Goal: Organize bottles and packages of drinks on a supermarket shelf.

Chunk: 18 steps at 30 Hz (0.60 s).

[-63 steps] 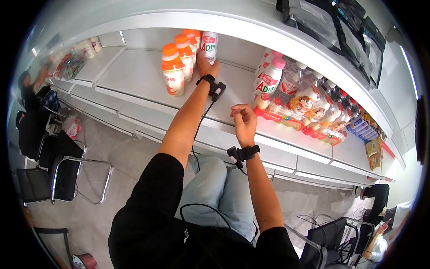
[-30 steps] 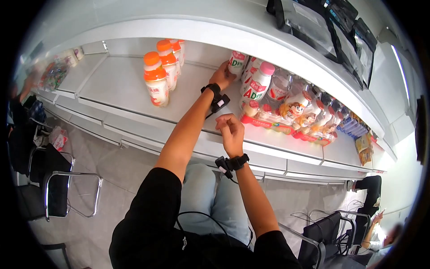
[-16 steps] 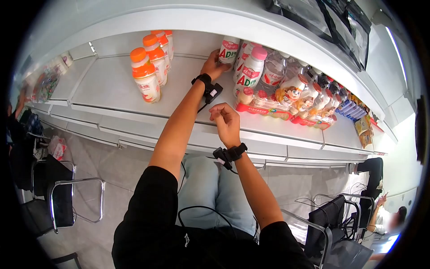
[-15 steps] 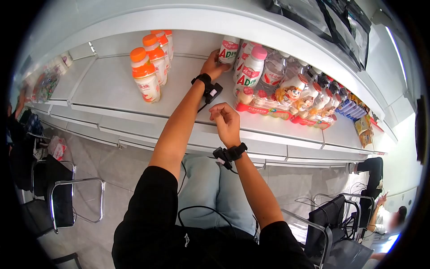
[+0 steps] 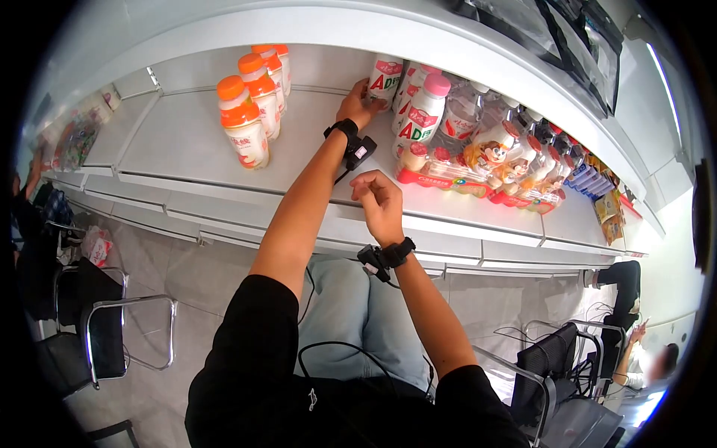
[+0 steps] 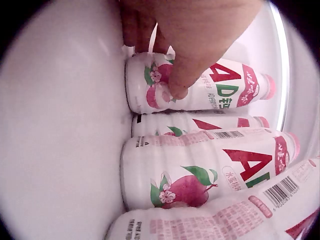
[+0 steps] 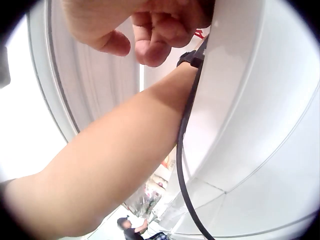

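My left hand grips a white AD bottle low on its body, at the back of the white shelf. In the left wrist view, the thumb of the left hand presses the front of this bottle, and the other fingers are partly hidden behind. It stands beside more AD bottles, the front one pink-capped. My right hand hangs by the shelf's front edge, loosely curled and holding nothing; the right wrist view shows the same hand beside the left forearm.
Several orange-capped bottles stand in a row on the left. Right of the AD bottles are clear bottles and red-wrapped packs of small bottles. An upper shelf edge overhangs. Chairs and other people are behind.
My left hand has carried the AD bottle rightward, from beside the orange-capped bottles to beside the other AD bottles. The right hand keeps its loose curl near the shelf edge.
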Each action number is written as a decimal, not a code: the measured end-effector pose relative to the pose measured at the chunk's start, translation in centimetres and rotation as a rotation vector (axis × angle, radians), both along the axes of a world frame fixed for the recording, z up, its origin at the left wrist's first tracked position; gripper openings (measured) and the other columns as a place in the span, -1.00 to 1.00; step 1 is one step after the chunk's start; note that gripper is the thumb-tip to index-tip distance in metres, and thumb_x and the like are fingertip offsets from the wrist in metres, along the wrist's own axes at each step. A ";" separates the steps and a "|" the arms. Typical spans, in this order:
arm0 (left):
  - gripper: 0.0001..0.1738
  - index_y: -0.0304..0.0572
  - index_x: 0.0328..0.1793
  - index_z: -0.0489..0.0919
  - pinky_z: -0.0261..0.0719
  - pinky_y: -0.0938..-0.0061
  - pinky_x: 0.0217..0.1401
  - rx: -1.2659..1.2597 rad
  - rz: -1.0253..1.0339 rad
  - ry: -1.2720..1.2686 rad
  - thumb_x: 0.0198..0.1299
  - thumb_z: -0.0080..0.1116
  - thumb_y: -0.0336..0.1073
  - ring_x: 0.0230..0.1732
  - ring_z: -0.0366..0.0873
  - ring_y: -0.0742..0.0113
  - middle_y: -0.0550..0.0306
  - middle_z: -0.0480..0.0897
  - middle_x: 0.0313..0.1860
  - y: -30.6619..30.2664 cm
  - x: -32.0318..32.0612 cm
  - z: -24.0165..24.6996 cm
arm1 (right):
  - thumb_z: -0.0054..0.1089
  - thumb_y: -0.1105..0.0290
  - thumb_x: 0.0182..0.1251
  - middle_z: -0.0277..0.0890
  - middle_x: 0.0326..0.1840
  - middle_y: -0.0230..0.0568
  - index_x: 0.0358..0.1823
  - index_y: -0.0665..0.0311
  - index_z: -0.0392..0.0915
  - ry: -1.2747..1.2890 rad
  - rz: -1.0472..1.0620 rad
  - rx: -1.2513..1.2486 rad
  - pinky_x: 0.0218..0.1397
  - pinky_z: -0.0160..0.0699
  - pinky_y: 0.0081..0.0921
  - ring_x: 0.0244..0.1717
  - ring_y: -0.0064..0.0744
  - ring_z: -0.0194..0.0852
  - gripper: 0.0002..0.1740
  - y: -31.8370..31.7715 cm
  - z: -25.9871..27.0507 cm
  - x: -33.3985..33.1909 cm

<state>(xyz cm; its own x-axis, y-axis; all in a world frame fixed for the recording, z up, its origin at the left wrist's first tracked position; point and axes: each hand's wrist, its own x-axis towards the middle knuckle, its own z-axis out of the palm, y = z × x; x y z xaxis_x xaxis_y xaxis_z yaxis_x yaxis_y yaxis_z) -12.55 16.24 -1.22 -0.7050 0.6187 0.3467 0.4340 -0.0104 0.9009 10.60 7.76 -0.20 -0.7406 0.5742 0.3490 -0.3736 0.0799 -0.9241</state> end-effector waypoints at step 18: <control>-0.11 -0.21 0.49 0.29 0.40 0.22 0.38 0.025 0.000 -0.011 0.05 0.43 -0.11 0.35 0.45 -0.01 -0.21 0.50 0.33 0.6 -0.7 -0.9 | 0.09 0.52 0.32 0.54 -0.42 -0.39 -0.29 0.40 0.55 -0.115 -0.061 0.146 -0.35 0.38 -0.66 -0.45 -0.70 0.40 -0.90 0.6 -0.6 -0.1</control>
